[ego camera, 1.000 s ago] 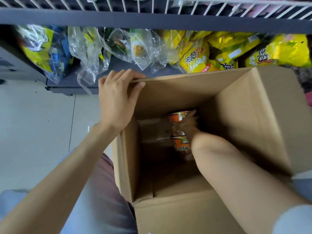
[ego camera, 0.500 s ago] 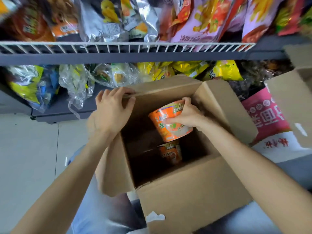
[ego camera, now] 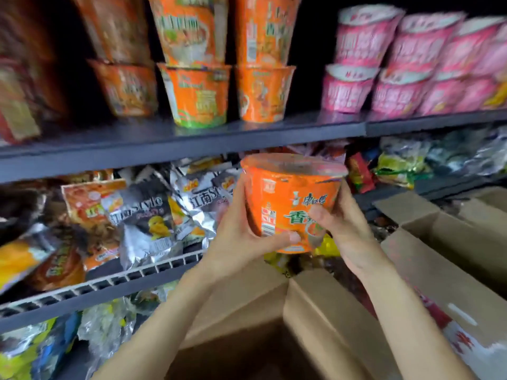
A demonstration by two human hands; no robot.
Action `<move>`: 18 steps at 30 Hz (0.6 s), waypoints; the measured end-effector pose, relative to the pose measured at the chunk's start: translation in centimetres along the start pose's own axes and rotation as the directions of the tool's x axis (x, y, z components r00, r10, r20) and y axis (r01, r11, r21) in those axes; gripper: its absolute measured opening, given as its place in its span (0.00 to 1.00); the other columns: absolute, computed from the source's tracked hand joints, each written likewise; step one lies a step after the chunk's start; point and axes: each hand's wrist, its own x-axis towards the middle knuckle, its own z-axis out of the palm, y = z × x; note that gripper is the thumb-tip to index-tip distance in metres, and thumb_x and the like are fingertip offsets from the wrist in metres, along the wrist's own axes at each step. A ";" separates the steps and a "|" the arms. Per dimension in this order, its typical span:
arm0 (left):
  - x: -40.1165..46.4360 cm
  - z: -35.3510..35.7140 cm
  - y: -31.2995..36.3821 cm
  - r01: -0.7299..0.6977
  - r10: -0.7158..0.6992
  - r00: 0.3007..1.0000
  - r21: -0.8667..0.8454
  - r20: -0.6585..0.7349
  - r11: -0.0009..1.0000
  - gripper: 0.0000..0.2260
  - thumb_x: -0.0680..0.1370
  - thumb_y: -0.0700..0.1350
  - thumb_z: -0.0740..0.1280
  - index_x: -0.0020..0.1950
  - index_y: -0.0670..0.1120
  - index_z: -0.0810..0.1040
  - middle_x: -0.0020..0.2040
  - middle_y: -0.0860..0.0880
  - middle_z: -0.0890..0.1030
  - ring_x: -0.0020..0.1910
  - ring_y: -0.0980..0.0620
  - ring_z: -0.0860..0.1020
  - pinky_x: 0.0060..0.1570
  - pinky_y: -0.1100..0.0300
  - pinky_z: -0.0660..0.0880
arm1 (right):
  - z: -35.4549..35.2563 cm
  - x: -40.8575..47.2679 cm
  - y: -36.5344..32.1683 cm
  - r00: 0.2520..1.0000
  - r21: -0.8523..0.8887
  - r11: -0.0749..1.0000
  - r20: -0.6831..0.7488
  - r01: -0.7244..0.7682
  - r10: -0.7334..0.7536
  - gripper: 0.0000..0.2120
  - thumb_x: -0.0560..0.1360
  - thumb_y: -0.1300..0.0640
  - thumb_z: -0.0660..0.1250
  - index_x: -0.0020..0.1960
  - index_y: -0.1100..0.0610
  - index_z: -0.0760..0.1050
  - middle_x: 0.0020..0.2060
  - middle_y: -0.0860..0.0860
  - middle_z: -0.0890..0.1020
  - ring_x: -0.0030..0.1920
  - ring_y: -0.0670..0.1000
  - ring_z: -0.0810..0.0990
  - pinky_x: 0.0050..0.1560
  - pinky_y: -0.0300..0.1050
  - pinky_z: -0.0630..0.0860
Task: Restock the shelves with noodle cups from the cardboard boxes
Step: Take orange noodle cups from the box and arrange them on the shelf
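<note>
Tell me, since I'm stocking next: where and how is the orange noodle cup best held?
Grip the orange noodle cup by its tapered side wall, hands from opposite sides, as the left hand and right hand do; the wide rim above likely stops slipping.

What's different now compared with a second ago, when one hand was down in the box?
The right hand lifted an orange noodle cup up out of the cardboard box toward the shelf. The left hand let go of the box flap and joined the grip on the cup. The box remains open below.
</note>
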 end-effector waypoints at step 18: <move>18.1 -1.1 0.1 -0.115 0.292 0.956 0.941 0.018 0.319 0.25 0.78 0.57 0.62 0.73 0.51 0.64 0.71 0.51 0.69 0.69 0.46 0.65 0.65 0.52 0.64 | -6.1 18.6 -3.8 0.826 -0.402 0.885 -0.398 0.234 -0.400 0.54 0.64 0.45 0.77 0.77 0.47 0.44 0.73 0.51 0.63 0.71 0.52 0.65 0.69 0.52 0.65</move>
